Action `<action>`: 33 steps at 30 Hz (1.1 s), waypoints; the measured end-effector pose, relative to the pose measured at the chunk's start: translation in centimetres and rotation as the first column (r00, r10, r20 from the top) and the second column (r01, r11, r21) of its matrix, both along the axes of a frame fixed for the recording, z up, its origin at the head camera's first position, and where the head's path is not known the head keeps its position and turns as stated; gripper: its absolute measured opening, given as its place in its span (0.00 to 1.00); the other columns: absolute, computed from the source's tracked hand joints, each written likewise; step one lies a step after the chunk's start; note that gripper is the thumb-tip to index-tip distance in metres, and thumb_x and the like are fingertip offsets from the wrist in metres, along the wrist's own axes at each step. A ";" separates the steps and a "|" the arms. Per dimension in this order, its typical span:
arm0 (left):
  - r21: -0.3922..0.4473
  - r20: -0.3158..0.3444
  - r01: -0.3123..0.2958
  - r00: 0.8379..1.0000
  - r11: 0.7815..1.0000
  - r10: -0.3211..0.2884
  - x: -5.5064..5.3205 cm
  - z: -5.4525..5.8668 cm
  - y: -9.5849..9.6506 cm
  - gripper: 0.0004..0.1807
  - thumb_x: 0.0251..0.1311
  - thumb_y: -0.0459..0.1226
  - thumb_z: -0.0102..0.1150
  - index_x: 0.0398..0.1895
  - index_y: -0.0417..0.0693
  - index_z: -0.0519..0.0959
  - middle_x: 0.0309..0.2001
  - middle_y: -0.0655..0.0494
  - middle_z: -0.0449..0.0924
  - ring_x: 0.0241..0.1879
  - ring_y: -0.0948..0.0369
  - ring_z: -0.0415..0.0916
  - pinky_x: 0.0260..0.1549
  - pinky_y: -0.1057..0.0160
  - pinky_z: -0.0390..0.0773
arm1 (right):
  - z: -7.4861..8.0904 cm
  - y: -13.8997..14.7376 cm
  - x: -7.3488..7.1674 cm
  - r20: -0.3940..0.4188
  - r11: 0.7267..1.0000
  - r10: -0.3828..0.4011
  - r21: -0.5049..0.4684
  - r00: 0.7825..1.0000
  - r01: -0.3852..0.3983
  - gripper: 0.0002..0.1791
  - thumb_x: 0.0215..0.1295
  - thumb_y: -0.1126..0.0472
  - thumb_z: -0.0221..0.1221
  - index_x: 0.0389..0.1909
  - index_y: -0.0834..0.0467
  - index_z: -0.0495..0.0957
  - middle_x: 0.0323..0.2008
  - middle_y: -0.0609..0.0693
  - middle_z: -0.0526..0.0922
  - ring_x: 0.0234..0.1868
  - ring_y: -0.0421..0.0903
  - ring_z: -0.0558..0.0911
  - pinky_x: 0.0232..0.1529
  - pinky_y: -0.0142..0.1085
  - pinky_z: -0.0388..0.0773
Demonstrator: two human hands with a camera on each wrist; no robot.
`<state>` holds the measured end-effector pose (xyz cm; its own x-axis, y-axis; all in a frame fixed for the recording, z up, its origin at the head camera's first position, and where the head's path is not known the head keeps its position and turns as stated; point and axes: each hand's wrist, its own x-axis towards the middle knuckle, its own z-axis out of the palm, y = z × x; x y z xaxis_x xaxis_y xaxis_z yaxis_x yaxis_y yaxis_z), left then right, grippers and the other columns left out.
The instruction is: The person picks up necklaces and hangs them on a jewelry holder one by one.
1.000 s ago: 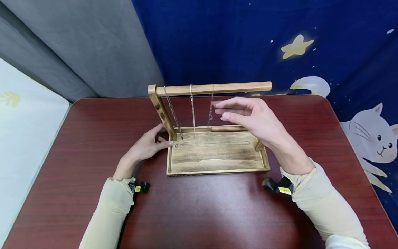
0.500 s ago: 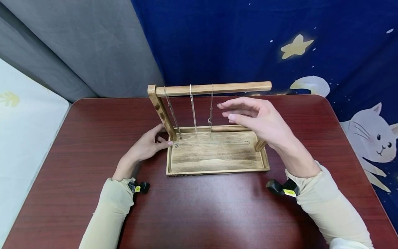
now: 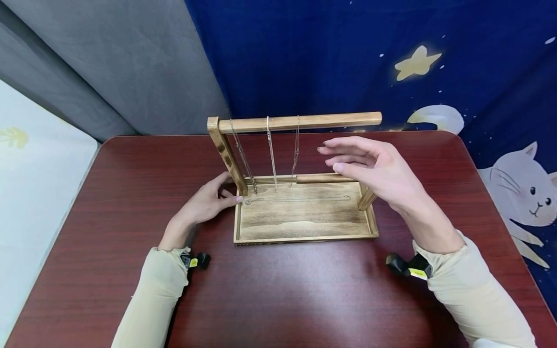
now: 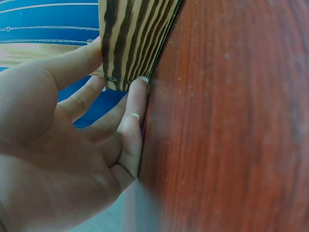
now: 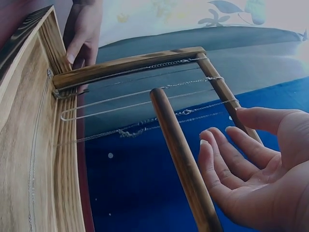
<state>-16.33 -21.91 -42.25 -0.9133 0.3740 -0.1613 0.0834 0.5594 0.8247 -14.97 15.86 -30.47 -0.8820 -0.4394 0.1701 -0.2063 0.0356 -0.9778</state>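
Observation:
A wooden necklace stand has a tray base and a tall upper bar. Three thin chain necklaces hang from the bar: one by the left post, one beside it, another near the middle. A further necklace lies stretched out in the tray. My left hand holds the tray's back left corner, thumb at the rim and fingers around the corner in the left wrist view. My right hand hovers right of the hanging necklaces, fingers loosely bent, holding nothing.
A shorter lower bar with a free end stands out in front of the right hand. The stand sits on a dark red table whose back edge meets a blue curtain and a grey curtain.
My right hand has drawn away to the right from the third hanging necklace, which has swung slightly. The left hand has stayed at the tray's corner.

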 end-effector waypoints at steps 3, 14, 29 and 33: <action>-0.001 0.001 -0.002 1.000 1.000 0.002 0.0 -0.1 0.1 0.29 0.66 0.39 0.64 0.68 0.48 0.66 0.59 0.46 0.74 0.41 0.58 0.82 0.44 0.61 0.75 | 0.0 0.4 0.2 -0.005 1.000 -0.002 0.009 1.000 0.002 0.21 0.68 0.69 0.61 0.61 0.62 0.76 0.56 0.60 0.81 0.54 0.52 0.83 0.52 0.37 0.78; -0.001 0.024 -0.005 1.000 1.000 0.005 -0.2 0.1 0.2 0.32 0.66 0.39 0.64 0.71 0.49 0.64 0.60 0.48 0.74 0.41 0.56 0.80 0.45 0.59 0.75 | -0.4 1.5 1.1 -0.023 0.999 -0.041 0.015 0.999 0.042 0.22 0.66 0.71 0.62 0.62 0.61 0.76 0.55 0.57 0.82 0.52 0.51 0.83 0.50 0.33 0.78; -0.020 0.023 -0.011 1.000 1.000 0.011 -0.1 -0.1 0.0 0.32 0.66 0.40 0.65 0.71 0.51 0.64 0.57 0.48 0.76 0.41 0.57 0.81 0.46 0.57 0.74 | -0.6 2.2 2.3 -0.033 0.999 -0.033 0.034 0.999 0.034 0.23 0.66 0.73 0.61 0.62 0.62 0.75 0.53 0.58 0.83 0.51 0.52 0.83 0.47 0.32 0.79; -0.018 0.019 -0.009 1.000 1.000 0.010 -0.1 0.0 0.1 0.32 0.66 0.40 0.65 0.71 0.52 0.65 0.58 0.49 0.75 0.41 0.57 0.80 0.45 0.57 0.75 | -0.8 2.3 2.6 -0.045 0.996 -0.036 0.074 0.998 0.039 0.21 0.66 0.72 0.62 0.60 0.62 0.77 0.52 0.58 0.84 0.50 0.51 0.84 0.46 0.32 0.79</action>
<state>-16.44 -21.80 -42.20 -0.9134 0.3624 -0.1855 0.0624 0.5748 0.8159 -12.33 18.18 -31.26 -0.8905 -0.4193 0.1767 -0.2462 0.1173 -0.9621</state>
